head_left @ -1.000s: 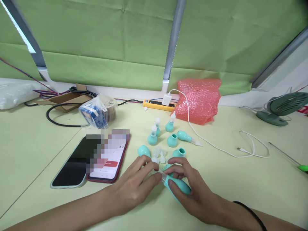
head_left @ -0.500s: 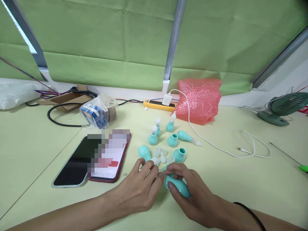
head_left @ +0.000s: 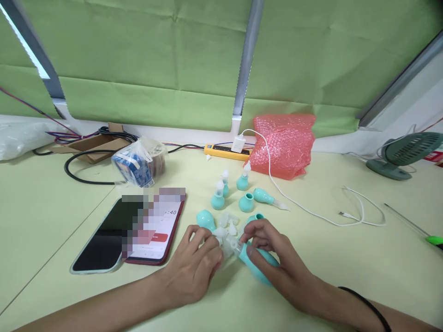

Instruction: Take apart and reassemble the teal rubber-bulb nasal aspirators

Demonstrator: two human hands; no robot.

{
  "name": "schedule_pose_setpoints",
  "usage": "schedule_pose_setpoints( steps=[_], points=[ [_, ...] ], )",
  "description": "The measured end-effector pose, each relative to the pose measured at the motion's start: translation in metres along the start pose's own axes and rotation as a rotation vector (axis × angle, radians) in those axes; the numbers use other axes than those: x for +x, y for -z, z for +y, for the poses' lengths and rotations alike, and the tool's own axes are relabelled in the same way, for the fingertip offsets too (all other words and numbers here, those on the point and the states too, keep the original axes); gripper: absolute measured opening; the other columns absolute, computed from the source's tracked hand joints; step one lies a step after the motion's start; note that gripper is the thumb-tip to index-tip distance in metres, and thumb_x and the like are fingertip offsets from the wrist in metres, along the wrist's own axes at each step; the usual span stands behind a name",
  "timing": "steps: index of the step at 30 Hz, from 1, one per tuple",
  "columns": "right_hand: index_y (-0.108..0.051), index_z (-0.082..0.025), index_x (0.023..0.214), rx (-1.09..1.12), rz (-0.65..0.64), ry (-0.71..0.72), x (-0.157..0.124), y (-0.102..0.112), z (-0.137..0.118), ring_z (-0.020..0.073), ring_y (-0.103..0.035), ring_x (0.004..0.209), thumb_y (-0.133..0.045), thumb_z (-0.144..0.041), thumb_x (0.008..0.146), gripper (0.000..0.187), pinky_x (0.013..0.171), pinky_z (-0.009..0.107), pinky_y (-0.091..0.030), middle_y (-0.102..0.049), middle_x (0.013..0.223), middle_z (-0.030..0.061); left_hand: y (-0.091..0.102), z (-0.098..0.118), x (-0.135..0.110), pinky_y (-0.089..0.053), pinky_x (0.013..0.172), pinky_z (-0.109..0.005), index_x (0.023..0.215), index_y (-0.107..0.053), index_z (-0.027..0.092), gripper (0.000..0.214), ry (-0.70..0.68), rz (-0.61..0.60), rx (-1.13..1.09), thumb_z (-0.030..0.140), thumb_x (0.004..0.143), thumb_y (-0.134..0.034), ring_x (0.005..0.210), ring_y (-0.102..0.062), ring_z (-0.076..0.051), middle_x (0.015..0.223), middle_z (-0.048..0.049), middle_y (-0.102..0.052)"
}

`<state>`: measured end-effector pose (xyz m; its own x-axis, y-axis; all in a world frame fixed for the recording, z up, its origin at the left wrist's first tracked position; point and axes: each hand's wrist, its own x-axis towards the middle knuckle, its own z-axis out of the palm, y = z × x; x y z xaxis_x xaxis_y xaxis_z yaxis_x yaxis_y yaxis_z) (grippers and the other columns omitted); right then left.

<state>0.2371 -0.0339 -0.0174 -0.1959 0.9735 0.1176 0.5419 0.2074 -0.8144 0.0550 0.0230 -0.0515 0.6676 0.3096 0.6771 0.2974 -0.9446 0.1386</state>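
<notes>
My right hand [head_left: 277, 265] is closed around a teal squeeze bulb [head_left: 260, 263], thumb on top. A clear plastic fitting [head_left: 237, 247] sits at the bulb's neck, pointing left. My left hand [head_left: 197, 265] is just left of it, fingers curled, beside a small pile of clear and white plastic tips [head_left: 228, 222]; what its fingertips hold is hidden. Around the pile lie a teal bulb [head_left: 206, 219] on its side and an open-necked bulb [head_left: 246, 203]. Behind them, several bulbs with white tips stand upright, including one bulb [head_left: 218, 201]. A tipped bulb [head_left: 263, 196] lies to the right.
Two phones, a dark one [head_left: 104, 237] and a red-cased one [head_left: 173, 230], lie to the left. Farther back are a bagged blue package [head_left: 133, 167], a yellow power strip [head_left: 224, 154] and red bubble wrap [head_left: 284, 145]. A white cable [head_left: 311, 216], screwdriver [head_left: 408, 221] and green fan [head_left: 411, 150] occupy the right.
My left hand has drawn a little left, away from the bulb, and the clear fitting at its neck now shows. The bulb in my right hand has shifted slightly right.
</notes>
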Motion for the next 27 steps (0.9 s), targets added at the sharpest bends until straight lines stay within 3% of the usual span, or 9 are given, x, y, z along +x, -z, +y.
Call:
schedule_pose_setpoints(
  steps=[4,7,11,14,17,22,24,27],
  points=[
    [-0.040,-0.022,0.092,-0.108,-0.005,0.108,-0.003,0.003,-0.002,0.0145,-0.054,0.074,-0.038,-0.021,0.082,0.010,0.062,0.027,-0.045,-0.055,0.086,0.0031,0.003,0.000,0.002,-0.035,0.055,-0.028,0.080,-0.038,0.015,0.014,0.012,-0.020,-0.072,0.001,0.078,-0.038,0.062,-0.034,-0.015,0.066,-0.0031,-0.049],
    [-0.040,-0.023,0.093,-0.219,-0.010,0.188,-0.004,0.004,-0.003,0.0143,-0.052,0.068,-0.038,-0.021,0.083,0.011,0.058,0.027,-0.044,-0.055,0.079,0.0014,0.008,0.003,0.004,-0.038,0.061,-0.031,0.095,-0.040,0.012,0.016,0.065,-0.094,-0.158,0.006,0.081,-0.037,0.070,-0.039,-0.017,0.078,-0.0069,-0.050],
    [-0.038,-0.023,0.095,-0.231,-0.009,0.258,-0.003,0.002,-0.003,0.0126,-0.051,0.068,-0.038,-0.015,0.081,0.016,0.062,0.026,-0.043,-0.055,0.080,-0.0004,0.010,0.006,0.005,-0.041,0.063,-0.033,0.110,-0.042,0.010,0.028,0.075,-0.182,-0.076,0.015,0.083,-0.042,0.075,-0.040,-0.019,0.086,-0.0106,-0.048],
    [-0.039,-0.022,0.094,-0.219,-0.007,0.267,-0.003,0.001,-0.004,0.0114,-0.050,0.067,-0.039,-0.013,0.079,0.018,0.061,0.024,-0.043,-0.053,0.078,-0.0015,0.009,0.003,0.003,-0.040,0.059,-0.032,0.104,-0.051,0.011,0.024,-0.023,-0.096,0.012,0.009,0.080,-0.045,0.073,-0.040,-0.019,0.084,-0.0104,-0.050],
    [-0.042,-0.021,0.089,-0.199,-0.049,0.203,-0.001,0.002,-0.004,0.0107,-0.048,0.063,-0.040,-0.012,0.079,0.013,0.059,0.023,-0.042,-0.052,0.073,-0.0021,0.010,0.002,0.000,-0.038,0.060,-0.036,0.101,-0.053,0.006,0.027,-0.183,-0.024,0.053,0.005,0.080,-0.037,0.075,-0.041,-0.021,0.089,-0.0140,-0.054],
    [-0.045,-0.020,0.085,-0.153,-0.001,0.126,0.008,0.005,0.001,0.0111,-0.050,0.063,-0.040,-0.013,0.079,0.011,0.059,0.024,-0.043,-0.053,0.072,-0.0010,0.015,0.004,-0.004,-0.038,0.060,-0.037,0.096,-0.056,0.006,0.028,-0.338,-0.039,0.051,0.008,0.078,-0.035,0.071,-0.045,-0.020,0.085,-0.0124,-0.060],
    [-0.046,-0.020,0.085,-0.130,0.064,0.109,0.011,0.008,0.004,0.0116,-0.051,0.064,-0.040,-0.014,0.079,0.010,0.060,0.024,-0.044,-0.054,0.074,-0.0002,0.011,0.001,-0.004,-0.038,0.056,-0.034,0.098,-0.055,0.008,0.027,-0.281,-0.055,0.064,0.008,0.079,-0.035,0.067,-0.046,-0.019,0.077,-0.0103,-0.060],
    [-0.048,-0.020,0.085,-0.106,0.153,0.107,0.014,0.011,0.005,0.0131,-0.054,0.069,-0.045,-0.019,0.078,0.008,0.061,0.025,-0.045,-0.057,0.079,0.0016,0.000,-0.009,-0.006,-0.036,0.048,-0.027,0.093,-0.056,0.010,0.021,-0.057,-0.140,0.117,0.005,0.079,-0.041,0.061,-0.045,-0.017,0.064,-0.0058,-0.056]
  ],
)
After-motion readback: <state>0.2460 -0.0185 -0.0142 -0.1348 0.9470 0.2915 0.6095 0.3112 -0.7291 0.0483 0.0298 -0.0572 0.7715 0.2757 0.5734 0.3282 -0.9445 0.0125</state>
